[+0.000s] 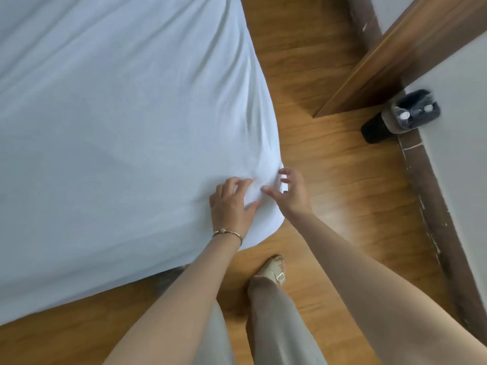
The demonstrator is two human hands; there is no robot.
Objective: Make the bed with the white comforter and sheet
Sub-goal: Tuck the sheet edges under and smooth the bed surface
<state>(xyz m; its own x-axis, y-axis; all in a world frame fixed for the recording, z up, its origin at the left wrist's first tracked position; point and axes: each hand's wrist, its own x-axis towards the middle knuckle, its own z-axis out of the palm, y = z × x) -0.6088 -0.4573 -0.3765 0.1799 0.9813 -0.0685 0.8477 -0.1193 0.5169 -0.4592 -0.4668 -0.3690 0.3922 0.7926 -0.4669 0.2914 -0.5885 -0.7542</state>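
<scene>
I see both hands at the near corner of the bed (79, 272), where the white sheet (118, 114) lies stretched over the mattress with soft creases running toward that corner. My left hand (232, 204) rests on the sheet on top of the corner, its grip loose: fingers bent and spread, tips pressing into the fabric, thumb out to the right, nothing pinched. A thin bracelet (228, 233) circles that wrist. My right hand (292, 191) hangs just beside the corner's edge, grip open, fingers spread and slightly curved, the thumb tip touching or nearly touching the sheet; I cannot tell which. Below, a sandalled foot (274, 270) stands on the wooden floor (329, 167).
</scene>
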